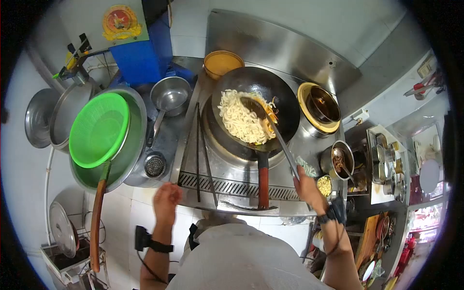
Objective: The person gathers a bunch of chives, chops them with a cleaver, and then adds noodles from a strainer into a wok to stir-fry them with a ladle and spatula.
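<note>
Steel ladle (pixel 270 121) in right hand (pixel 305 186); chopsticks (pixel 203 154), green colander (pixel 99 129) beside wok (pixel 290 104).

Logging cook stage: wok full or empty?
Loaded, not full: pale noodles cover the left half of the wok; the right hand holds a ladle in them.

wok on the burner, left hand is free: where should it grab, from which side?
Grip the wok by its long red handle, from the near edge of the stove. The handle points straight back at the person, clear of the noodles, and the left hand hangs open beside it.
</note>
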Demonstrator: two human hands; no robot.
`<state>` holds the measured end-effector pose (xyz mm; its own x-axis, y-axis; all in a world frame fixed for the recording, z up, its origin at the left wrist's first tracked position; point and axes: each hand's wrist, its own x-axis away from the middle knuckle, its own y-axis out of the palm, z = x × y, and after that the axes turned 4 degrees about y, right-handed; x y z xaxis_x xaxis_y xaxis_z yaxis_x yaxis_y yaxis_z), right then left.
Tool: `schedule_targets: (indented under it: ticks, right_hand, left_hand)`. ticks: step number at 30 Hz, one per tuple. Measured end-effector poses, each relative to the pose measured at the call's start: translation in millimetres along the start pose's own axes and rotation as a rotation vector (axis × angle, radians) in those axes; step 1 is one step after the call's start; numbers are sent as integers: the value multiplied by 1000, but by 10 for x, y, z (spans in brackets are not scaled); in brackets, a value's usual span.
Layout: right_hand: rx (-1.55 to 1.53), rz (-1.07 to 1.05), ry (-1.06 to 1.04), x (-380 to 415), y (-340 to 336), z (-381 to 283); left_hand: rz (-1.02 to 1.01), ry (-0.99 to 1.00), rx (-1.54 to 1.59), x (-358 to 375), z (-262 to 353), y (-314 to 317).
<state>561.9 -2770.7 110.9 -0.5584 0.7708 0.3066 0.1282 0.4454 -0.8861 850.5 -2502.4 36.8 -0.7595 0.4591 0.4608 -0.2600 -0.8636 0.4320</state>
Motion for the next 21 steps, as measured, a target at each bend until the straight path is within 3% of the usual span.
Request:
schedule_targets:
  ticks: [6, 7, 9, 10, 11, 13, 14, 15, 16, 17, 19, 21]
  right_hand:
    - [271, 167, 149, -268, -17, -214]
    - [266, 161, 166, -287, 18, -225]
    - [149, 104, 273, -285, 131, -212]
    - [-153, 26, 390, -223, 177, -254]
    - [-162, 21, 414, -168, 302, -180]
    - [54, 329, -84, 45, 580, -77]
    - [0, 549, -255, 168, 583, -71]
    - [-9, 544, -225, 365, 679, -16]
    - [-198, 506, -127, 619, 812, 45]
    - [-389, 469, -35, 844, 953, 92]
    - [-672, 252, -26, 1117, 1421, 240]
    - [-998, -302, 177, 1198, 1853, 471]
  left_hand:
    - [23, -110, -98, 103, -339, 46]
    - [-59, -87, -85, 66, -371, -74]
    - [-157, -82, -89, -20, -375, -198]
    - [-88, -90, -127, -38, -359, -216]
    - [-18, -99, -167, -50, -356, -242]
    - [11, -71, -197, -92, -346, -299]
    - [-14, -37, -203, -184, -404, -458]
    - [-40, -2, -209, -254, -470, -597]
    - [71, 1, -223, -154, -359, -445]
    - [23, 4, -193, -178, -393, -588]
    - [143, -6, -217, -103, -325, -615]
    - [155, -14, -221, 30, -278, -697]
